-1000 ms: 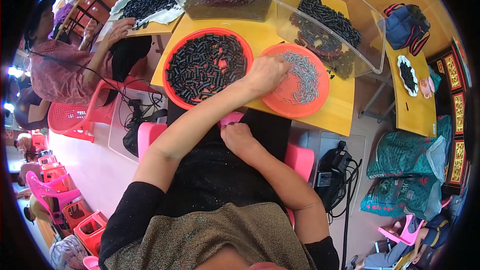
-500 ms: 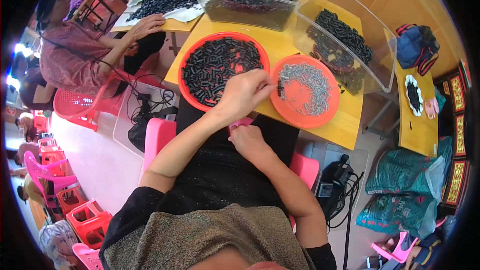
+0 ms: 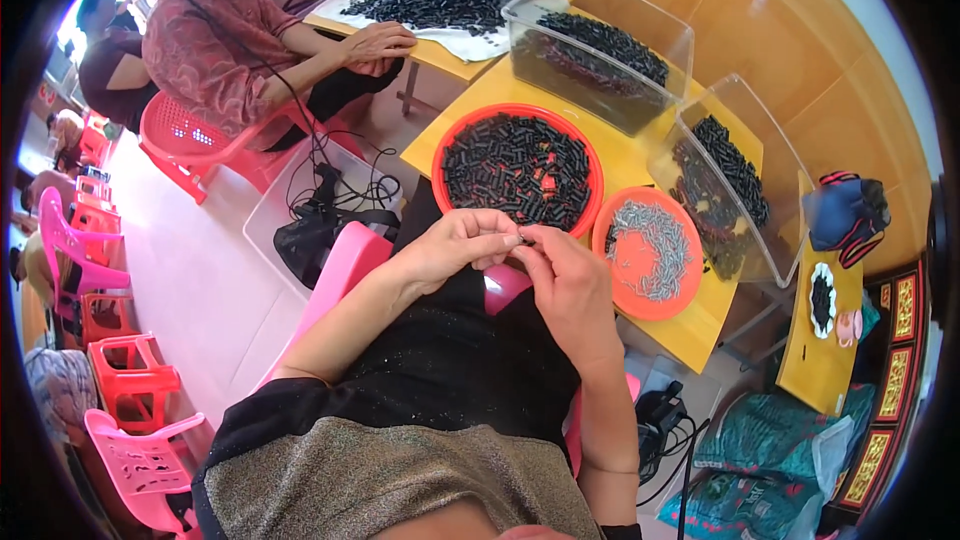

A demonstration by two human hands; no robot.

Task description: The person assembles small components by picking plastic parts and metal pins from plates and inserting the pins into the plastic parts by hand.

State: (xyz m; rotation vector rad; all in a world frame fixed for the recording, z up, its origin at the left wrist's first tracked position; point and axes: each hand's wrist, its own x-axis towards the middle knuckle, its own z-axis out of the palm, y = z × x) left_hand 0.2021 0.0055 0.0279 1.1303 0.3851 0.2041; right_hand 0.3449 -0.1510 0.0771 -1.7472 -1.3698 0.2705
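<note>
Pinching together over the lap, the left hand (image 3: 455, 245) and right hand (image 3: 565, 285) meet fingertip to fingertip on a tiny dark piece (image 3: 524, 238), barely visible. Just beyond sit two orange trays (image 3: 445, 140); farther right, two clear bins (image 3: 600, 0).

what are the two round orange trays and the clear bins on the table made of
Round orange trays: likely moulded plastic, with a uniform colour and a smooth raised rim. Clear bins: transparent rigid plastic, with contents visible through glossy walls.
</note>
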